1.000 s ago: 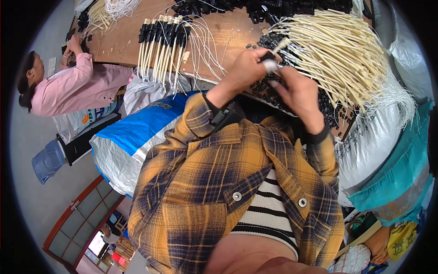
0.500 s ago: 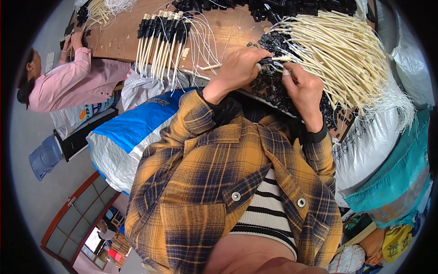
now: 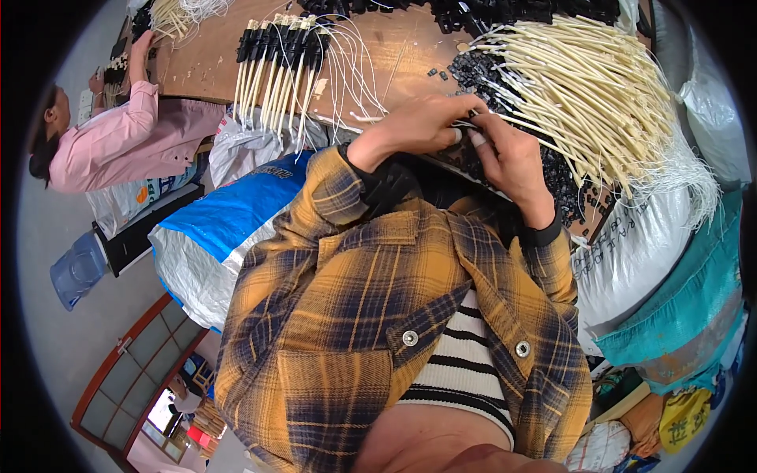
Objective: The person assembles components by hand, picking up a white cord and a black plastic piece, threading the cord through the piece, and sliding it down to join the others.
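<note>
My left hand point(image 3: 422, 124) is closed around a cream wire sleeve point(image 3: 365, 119); the sleeve's end pokes out on the left, below the wrist side of the hand. My right hand point(image 3: 511, 162) meets it fingertip to fingertip, thumb and forefinger pinched at a small dark part mostly hidden between the fingers. Both hands are above the table's near edge, beside a heap of small black plastic clips point(image 3: 473, 72). To the right lies a big pile of cream sleeved wires point(image 3: 583, 98). A row of sleeved wires with black connectors point(image 3: 280, 67) lies to the left.
Black parts point(image 3: 544, 14) are heaped along the back of the wooden table point(image 3: 213, 67). At the left, a person in a pink shirt point(image 3: 110, 150) works at the same table. A blue and silver sack point(image 3: 236, 209) stands below the edge; white sacks point(image 3: 631, 252) stand right.
My right hand has moved left to touch my left hand. The cream connector end and black piece that showed between them are now covered by the fingers.
</note>
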A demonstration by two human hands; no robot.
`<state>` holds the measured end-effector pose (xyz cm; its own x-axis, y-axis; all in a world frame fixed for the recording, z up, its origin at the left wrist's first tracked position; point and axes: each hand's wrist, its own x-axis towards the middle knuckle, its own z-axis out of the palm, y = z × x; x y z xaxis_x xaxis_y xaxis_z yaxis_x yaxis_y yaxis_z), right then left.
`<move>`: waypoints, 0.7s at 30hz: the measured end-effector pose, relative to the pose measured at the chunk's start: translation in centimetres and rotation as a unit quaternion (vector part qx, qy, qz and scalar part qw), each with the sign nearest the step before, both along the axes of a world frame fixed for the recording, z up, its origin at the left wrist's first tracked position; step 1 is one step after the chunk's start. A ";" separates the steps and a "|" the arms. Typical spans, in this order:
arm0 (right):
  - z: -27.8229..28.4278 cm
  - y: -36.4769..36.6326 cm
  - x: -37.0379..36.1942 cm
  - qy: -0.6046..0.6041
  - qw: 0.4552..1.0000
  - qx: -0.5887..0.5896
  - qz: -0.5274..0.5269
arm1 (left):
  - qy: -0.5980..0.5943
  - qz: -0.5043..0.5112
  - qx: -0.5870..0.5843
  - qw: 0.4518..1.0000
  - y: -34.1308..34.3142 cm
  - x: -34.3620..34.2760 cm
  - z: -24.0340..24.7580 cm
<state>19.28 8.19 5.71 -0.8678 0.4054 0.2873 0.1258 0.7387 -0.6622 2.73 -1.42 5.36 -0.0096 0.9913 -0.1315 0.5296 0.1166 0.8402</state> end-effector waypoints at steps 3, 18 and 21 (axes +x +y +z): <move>0.2 -0.1 0.1 -0.037 0.999 -0.005 -0.025 | -0.128 0.076 0.126 0.981 0.3 0.1 0.3; -1.3 -0.4 1.7 -0.042 0.963 -0.219 -0.151 | 0.101 0.206 0.146 0.962 -2.1 -3.1 -2.6; -1.6 0.2 1.8 -0.066 0.952 -0.253 -0.160 | 0.161 0.163 0.102 0.968 -1.8 -3.6 -4.0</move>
<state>21.08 8.34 4.07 -0.6920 0.7123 -0.1175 0.3968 0.2393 -0.8862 -0.91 -3.26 1.31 -0.3338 0.9337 0.1295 0.7314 0.1699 0.6604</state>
